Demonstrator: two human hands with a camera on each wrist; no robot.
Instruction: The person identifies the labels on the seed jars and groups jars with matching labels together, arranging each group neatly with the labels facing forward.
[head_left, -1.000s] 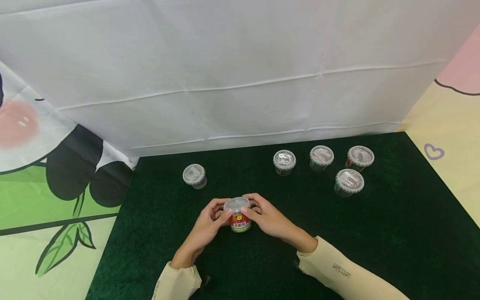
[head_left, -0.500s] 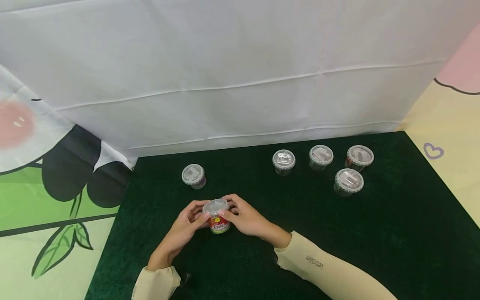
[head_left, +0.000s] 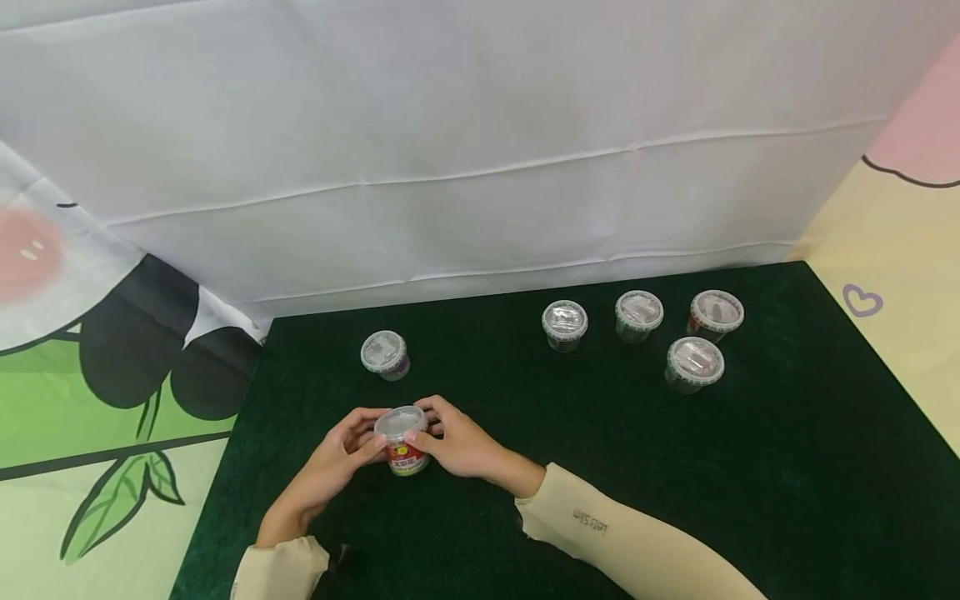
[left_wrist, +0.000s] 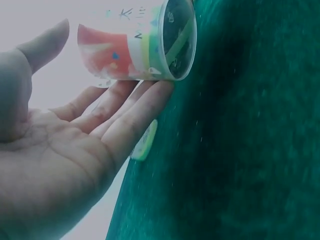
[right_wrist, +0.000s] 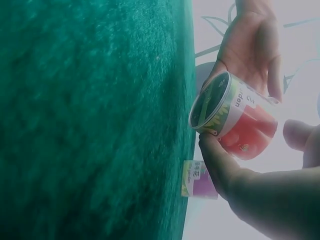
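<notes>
Between both hands is a clear plastic tub (head_left: 406, 457) with a translucent lid and a red label. My left hand (head_left: 330, 467) holds its left side, thumb near the rim. On the other side my right hand (head_left: 465, 443) grips it, thumb on the front of the lid edge. The left wrist view shows the tub's round base (left_wrist: 179, 40) facing the green cloth, with the left fingers (left_wrist: 132, 112) stretched along its side. In the right wrist view the red label (right_wrist: 250, 132) faces the camera, and the left palm (right_wrist: 250, 50) lies beyond it.
A lidded tub (head_left: 385, 354) with a purple label stands behind the hands. Toward the back right are several similar tubs, one (head_left: 565, 325) nearer the middle and another (head_left: 694, 364) in front of the rest. Green cloth (head_left: 600, 433) covers the table, and a white curtain (head_left: 480, 217) hangs behind.
Both hands have carried the red-labelled tub leftward and slightly nearer the person, in front of the purple-labelled tub. The other tubs have stayed put.
</notes>
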